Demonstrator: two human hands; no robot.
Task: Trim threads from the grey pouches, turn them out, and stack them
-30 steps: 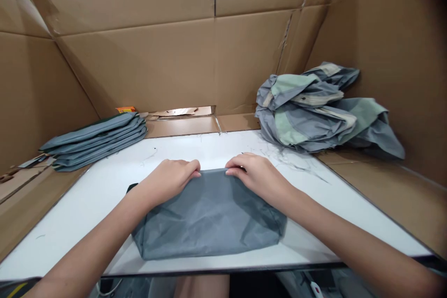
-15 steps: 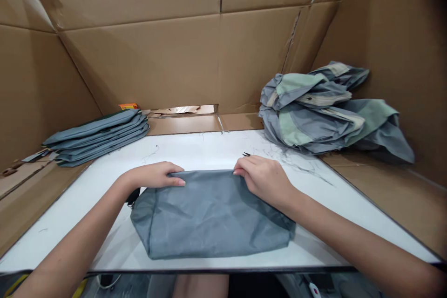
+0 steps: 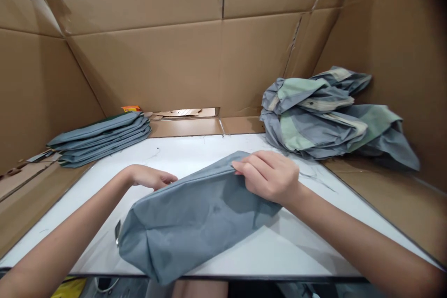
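Observation:
A grey fabric bag (image 3: 199, 219) lies tilted across the front of the white table, its left end nearer me and overlapping the table edge. At the bag's upper right edge, my right hand (image 3: 270, 174) is closed, pinching the fabric between thumb and fingers. My left hand (image 3: 150, 178) is by the far side of the upper left edge, fingers apart and lightly curved. The bag hides part of those fingers, so contact there is unclear. A small dark tab with a metal piece (image 3: 118, 233) sticks out at the bag's left end.
Folded grey fabric pieces (image 3: 101, 139) are stacked at the back left, beside an orange packet (image 3: 130, 108). Crumpled grey and green bags with pale zippers (image 3: 314, 116) form a heap at the back right. Cardboard walls (image 3: 157, 65) surround the white table (image 3: 195, 146).
The bag has turned, its left end coming towards me and its right end lifting. My right hand keeps its pinch. My left hand has moved slightly left, its fingers now partly behind the edge.

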